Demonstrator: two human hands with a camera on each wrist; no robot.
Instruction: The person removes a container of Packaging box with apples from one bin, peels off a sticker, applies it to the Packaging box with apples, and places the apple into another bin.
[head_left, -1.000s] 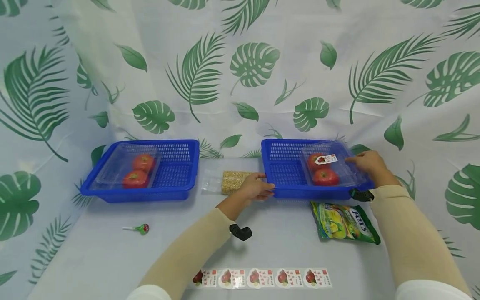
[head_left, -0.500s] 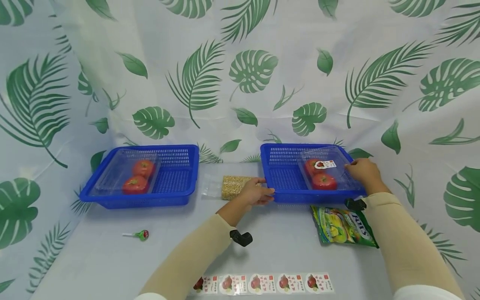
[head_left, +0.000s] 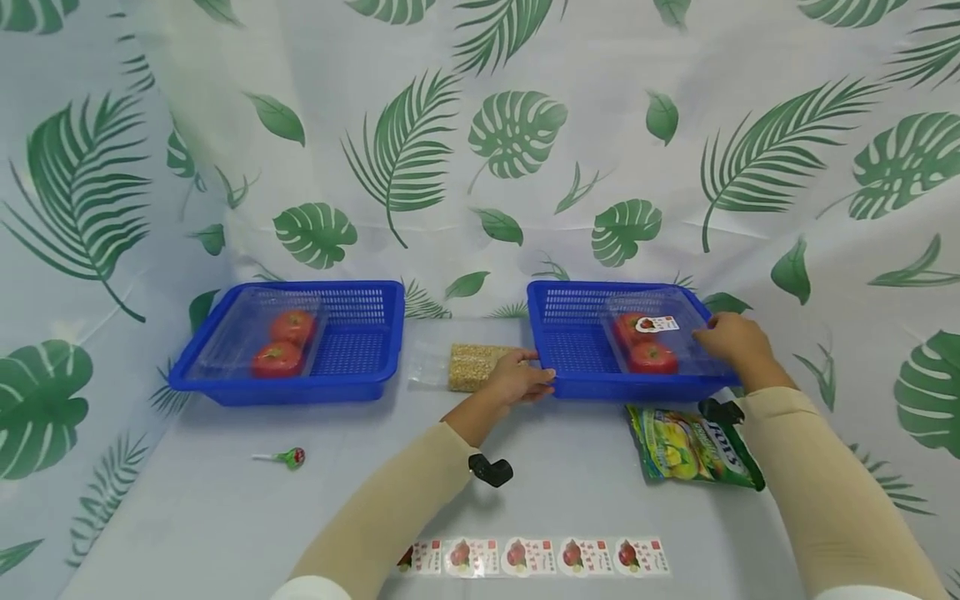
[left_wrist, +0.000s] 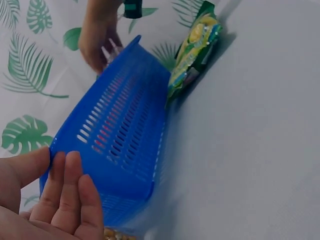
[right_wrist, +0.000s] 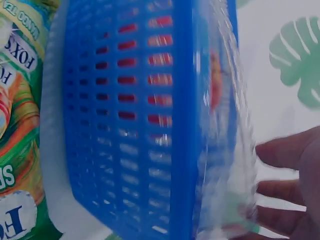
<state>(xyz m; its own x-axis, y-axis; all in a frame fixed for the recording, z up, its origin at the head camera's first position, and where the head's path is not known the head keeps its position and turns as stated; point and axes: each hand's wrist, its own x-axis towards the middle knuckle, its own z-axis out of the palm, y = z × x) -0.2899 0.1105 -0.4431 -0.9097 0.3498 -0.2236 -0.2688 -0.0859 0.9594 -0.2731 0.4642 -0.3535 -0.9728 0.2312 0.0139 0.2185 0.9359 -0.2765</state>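
Observation:
My left hand (head_left: 516, 377) pinches the near left corner of the right blue basket (head_left: 558, 387), thumb on the rim and fingers below it, as the left wrist view shows. My right hand (head_left: 738, 340) is at the right end of a clear plastic box (head_left: 693, 354) inside that basket. In the right wrist view its extended fingers (right_wrist: 280, 150) touch the box's edge. Two red apple-like fruits (head_left: 651, 357) show through the box, and a white label (head_left: 657, 325) with a fruit picture is on its lid. The basket wall partly hides the fruits in both wrist views.
Another blue basket (head_left: 352, 387) at the left holds a clear box with two similar fruits (head_left: 277, 360). A grain pack (head_left: 471, 367) lies between the baskets. A green FOX'S bag (head_left: 690, 450), a lollipop (head_left: 292, 457) and a strip of fruit labels (head_left: 528, 557) lie nearer.
The clear box's lid looks lower and flatter in the right basket. My right hand's fingers are more bent over its right end. My left hand stays on the basket rim.

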